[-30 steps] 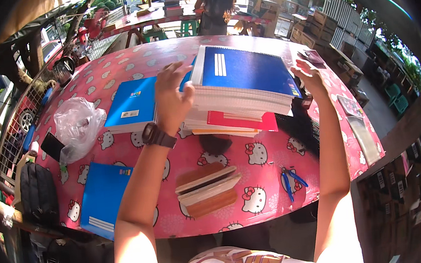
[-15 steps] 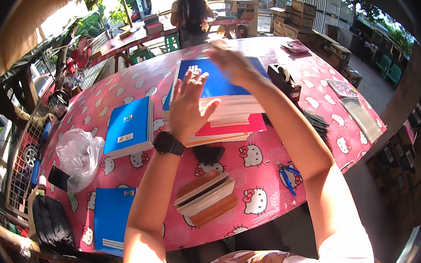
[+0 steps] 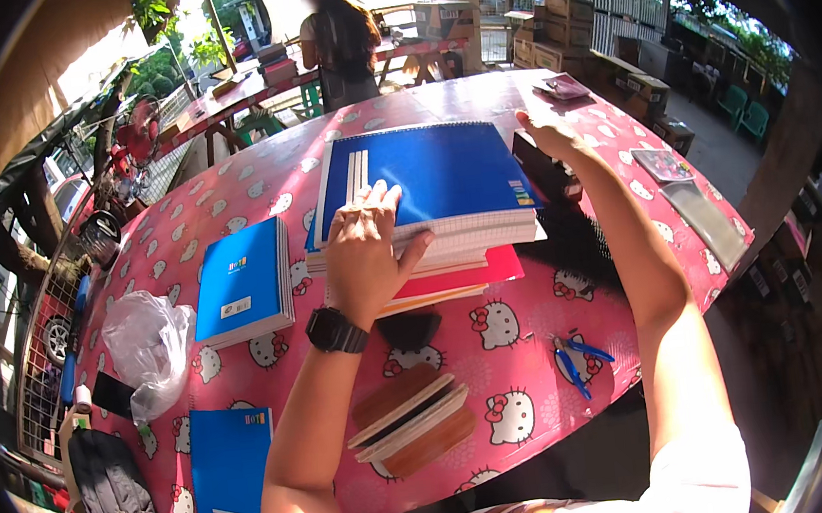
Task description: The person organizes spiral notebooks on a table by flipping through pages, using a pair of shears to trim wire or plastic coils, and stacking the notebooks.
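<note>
My left hand [image 3: 367, 255] lies with fingers spread on the front left part of a stack of notebooks. A dark blue spiral notebook [image 3: 433, 171] tops that stack, its coil along the far edge. Lower down, a red cover [image 3: 490, 267] sticks out toward me. To the right of the stack, my right hand [image 3: 559, 138] hovers by a dark open box [image 3: 542, 169]. Most of its fingers are hidden from this side, and no held thing shows. Black spiral coils [image 3: 581, 242] lie in front of the box, partly in shadow.
Lighter blue notebooks [image 3: 242, 281] sit left, near a clear plastic bag [image 3: 150, 348]. Another blue notebook [image 3: 234, 467] lies near the front edge. Wooden blocks [image 3: 411, 421] and blue-handled pliers [image 3: 577, 364] are closer to me. A person [image 3: 343, 42] stands beyond the table.
My right hand has moved from above the stack to the box at its right. My left hand has come down onto the top notebook. The view has shifted slightly.
</note>
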A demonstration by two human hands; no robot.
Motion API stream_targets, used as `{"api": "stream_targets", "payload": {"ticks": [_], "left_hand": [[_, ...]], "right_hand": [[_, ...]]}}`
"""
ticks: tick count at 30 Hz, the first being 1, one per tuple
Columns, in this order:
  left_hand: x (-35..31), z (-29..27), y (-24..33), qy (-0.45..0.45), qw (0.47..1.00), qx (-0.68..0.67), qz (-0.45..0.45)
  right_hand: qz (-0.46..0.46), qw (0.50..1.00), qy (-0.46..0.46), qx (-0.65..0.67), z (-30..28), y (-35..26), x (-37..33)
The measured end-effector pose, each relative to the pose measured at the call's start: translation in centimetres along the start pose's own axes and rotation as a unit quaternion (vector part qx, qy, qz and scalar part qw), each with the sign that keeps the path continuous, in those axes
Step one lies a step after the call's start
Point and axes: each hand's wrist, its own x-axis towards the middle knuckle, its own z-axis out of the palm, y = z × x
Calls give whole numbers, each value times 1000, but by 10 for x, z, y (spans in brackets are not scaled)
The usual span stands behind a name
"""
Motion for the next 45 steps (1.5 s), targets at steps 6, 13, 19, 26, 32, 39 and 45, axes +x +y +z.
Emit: {"api": "stream_targets", "payload": {"ticks": [6,13,19,26,32,39,45], "left_hand": [[-5,-13,-4,-30,994,71,-82],[1,-3,16,-78,997,2,-19],[-6,1,7,-29,999,35,-17],[-8,1,3,12,1000,6,-17],[-5,10,13,23,999,-38,-22],[-15,4,3,20,999,-19,-16],[-2,0,-2,-57,992,-104,-41]], "right_hand": [[-338,939,26,50,-5,-146,-34],[-350,883,-142,279,2,-172,-53],[-380,920,-47,85,39,-142,-39],[-124,988,-91,-9,44,-78,31],[63,996,46,-54,0,-16,59],[-234,968,-83,-31,40,-95,11],[75,994,59,-60,-16,14,-29]]}}
